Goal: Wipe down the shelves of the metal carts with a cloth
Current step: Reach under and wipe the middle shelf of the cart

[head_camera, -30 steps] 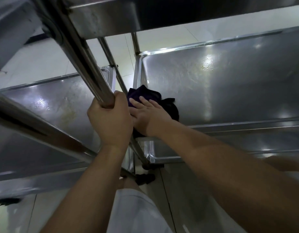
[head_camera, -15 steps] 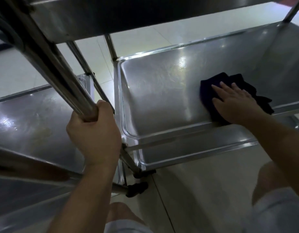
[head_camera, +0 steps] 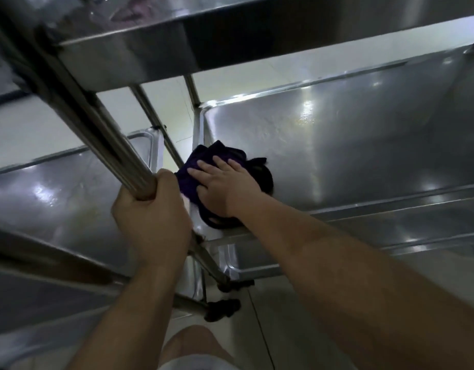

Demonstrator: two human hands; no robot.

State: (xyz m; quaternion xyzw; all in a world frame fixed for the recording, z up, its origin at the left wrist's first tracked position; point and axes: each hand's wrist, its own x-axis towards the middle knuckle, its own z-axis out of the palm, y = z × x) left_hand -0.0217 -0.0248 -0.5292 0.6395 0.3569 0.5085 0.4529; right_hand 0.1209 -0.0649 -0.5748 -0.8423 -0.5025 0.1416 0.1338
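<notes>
While your left hand (head_camera: 150,209) grips the cart post (head_camera: 102,134), your right hand (head_camera: 222,188) presses flat, fingers spread, on the dark cloth (head_camera: 201,161) at the shelf's (head_camera: 350,145) near-left corner. Push further and the cloth could slide off the edge.

Both my forearms bare, no sleeves; left hand (head_camera: 153,214), right hand (head_camera: 225,188) ungloved. Pale shorts (head_camera: 193,363) at frame bottom.

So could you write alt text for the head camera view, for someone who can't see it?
A person's right hand presses a dark cloth flat on a metal cart shelf, near its left corner. Their left hand grips an upright cart pole.
</notes>
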